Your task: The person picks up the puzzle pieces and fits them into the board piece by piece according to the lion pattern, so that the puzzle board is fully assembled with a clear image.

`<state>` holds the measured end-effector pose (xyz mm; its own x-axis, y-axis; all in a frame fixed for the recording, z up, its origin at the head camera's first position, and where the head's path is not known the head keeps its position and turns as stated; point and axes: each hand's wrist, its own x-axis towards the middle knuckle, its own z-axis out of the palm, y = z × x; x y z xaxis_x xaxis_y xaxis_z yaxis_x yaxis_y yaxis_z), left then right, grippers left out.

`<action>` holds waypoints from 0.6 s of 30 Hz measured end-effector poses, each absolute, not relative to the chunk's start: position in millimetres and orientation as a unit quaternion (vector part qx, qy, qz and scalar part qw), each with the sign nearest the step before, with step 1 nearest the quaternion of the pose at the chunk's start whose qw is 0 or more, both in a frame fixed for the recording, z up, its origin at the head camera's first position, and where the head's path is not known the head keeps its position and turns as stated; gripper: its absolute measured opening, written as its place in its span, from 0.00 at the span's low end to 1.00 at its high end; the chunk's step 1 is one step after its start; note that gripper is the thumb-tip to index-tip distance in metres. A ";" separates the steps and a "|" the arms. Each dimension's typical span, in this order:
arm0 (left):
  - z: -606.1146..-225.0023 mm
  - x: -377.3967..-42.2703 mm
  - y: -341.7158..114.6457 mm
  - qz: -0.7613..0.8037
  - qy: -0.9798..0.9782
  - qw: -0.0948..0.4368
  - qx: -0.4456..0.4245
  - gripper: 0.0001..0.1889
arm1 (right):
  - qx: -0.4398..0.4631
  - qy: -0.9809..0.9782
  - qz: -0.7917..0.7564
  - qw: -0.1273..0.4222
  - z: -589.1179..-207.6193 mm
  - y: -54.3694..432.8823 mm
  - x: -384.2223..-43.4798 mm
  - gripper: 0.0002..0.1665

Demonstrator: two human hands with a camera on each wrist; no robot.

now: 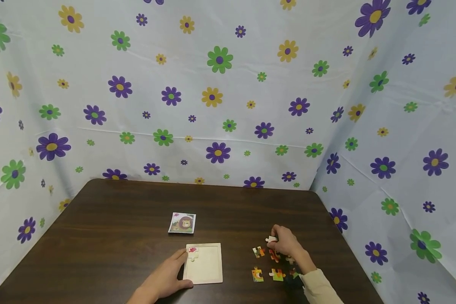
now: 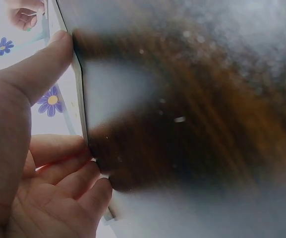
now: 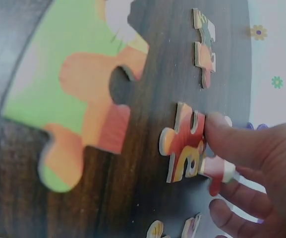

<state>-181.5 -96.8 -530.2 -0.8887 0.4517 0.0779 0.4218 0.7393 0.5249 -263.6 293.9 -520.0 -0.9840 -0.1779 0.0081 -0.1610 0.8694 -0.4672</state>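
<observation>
Flowered cloth [image 1: 137, 109] hangs behind and beside the table; purple, green, yellow flowers on white. Dark brown table [image 1: 129, 236], wood grain, shiny in the left wrist view.

Left hand [image 1: 165, 276]: not clenched, no grasp. Thumb and fingers spread well apart, tips resting along the left edge of the puzzle board [image 1: 209, 270]. Thumb at the near left corner, fingers farther up the same side; left wrist view shows them slightly bent against the edge.

Right hand [image 1: 286, 243], pale sleeve [image 1: 319, 287] behind it: grasping. Thumb and finger pinch one puzzle piece, the held piece [image 1: 271, 239], over the group at right. Gap between them only as wide as the piece. Other fingers bent, seen below it in the right wrist view.

Board is pale wood, square, raised rim, flat on the table between the hands. Picture card [image 1: 182, 223] with a lion on it lies just beyond, slightly left. Loose pieces [image 1: 257, 274] lie right of the board, orange, green and red, some partly hidden by the right arm. Placed piece [image 1: 192, 252], pink and white, sits in the board's far left corner.
</observation>
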 end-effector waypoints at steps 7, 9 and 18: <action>-532.1 -180.6 -96.4 0.276 0.932 0.023 0.235 0.43 | -0.096 0.956 -0.274 -0.039 -515.6 290.7 -264.1 0.11; -533.9 -179.9 -96.3 0.277 0.931 0.021 0.236 0.43 | -0.105 0.950 -0.290 -0.049 -512.4 289.7 -265.8 0.09; -534.1 -179.6 -96.4 0.282 0.930 0.018 0.235 0.44 | -0.146 0.914 -0.376 -0.043 -477.5 269.8 -273.0 0.06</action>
<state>-179.6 -96.4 -534.1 -0.8889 0.4472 0.0996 0.4274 0.7309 0.5321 -273.0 269.8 -477.5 -0.9537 -0.2351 0.1878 -0.2992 0.6741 -0.6753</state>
